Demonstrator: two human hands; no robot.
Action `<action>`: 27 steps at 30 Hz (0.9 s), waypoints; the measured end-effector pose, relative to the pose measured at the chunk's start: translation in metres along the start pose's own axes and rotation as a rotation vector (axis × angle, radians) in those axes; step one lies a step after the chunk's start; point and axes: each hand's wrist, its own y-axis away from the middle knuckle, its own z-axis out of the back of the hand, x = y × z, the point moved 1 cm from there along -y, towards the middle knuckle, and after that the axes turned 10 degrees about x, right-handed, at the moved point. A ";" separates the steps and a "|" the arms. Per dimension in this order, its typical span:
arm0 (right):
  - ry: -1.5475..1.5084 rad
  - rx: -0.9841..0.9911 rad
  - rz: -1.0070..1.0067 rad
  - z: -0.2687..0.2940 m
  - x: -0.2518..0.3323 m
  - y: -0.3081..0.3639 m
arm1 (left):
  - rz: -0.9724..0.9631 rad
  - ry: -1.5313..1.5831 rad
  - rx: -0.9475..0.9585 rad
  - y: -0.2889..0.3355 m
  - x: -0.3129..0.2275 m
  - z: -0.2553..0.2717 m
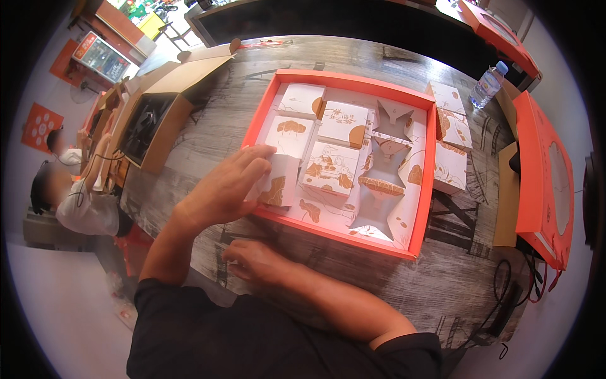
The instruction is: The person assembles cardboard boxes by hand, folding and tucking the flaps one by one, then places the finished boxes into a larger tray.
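Note:
A shallow red-orange gift box (353,77) lies open on the table before me. In its left and middle columns sit several small white boxes (303,99) with brown line drawings. At the near left corner, my left hand (228,183) grips a small white box (281,182), fingers over its top and thumb low at its left side. Folded white dividers (386,151) form the right column, with no small boxes in it. My right hand (257,261) hovers or rests by the table's near edge, fingers loosely bent and apart, nothing visible in it.
More small white boxes (451,165) stand right of the gift box, with a water bottle (489,85) behind. A red lid-like box (544,180) and cables (502,287) are at the right. An open cardboard carton (169,129) stands left. Two people (88,205) sit beyond it.

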 end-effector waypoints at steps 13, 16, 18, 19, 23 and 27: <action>0.006 0.011 0.005 0.000 -0.002 0.000 | -0.041 -0.077 0.080 -0.005 -0.005 0.005; 0.007 0.006 0.005 0.001 -0.002 0.000 | -0.044 -0.065 0.101 -0.007 -0.005 0.005; 0.008 0.004 0.010 0.001 0.000 0.001 | -0.053 -0.024 0.126 -0.008 -0.003 0.006; 0.005 0.000 0.017 0.001 -0.002 0.001 | -0.059 -0.004 0.138 -0.008 -0.002 0.007; 0.003 -0.007 0.035 0.000 -0.005 0.001 | -0.089 0.057 0.160 -0.008 -0.003 0.014; 0.019 -0.008 0.027 0.000 -0.003 0.001 | -0.082 0.060 0.164 -0.007 -0.002 0.012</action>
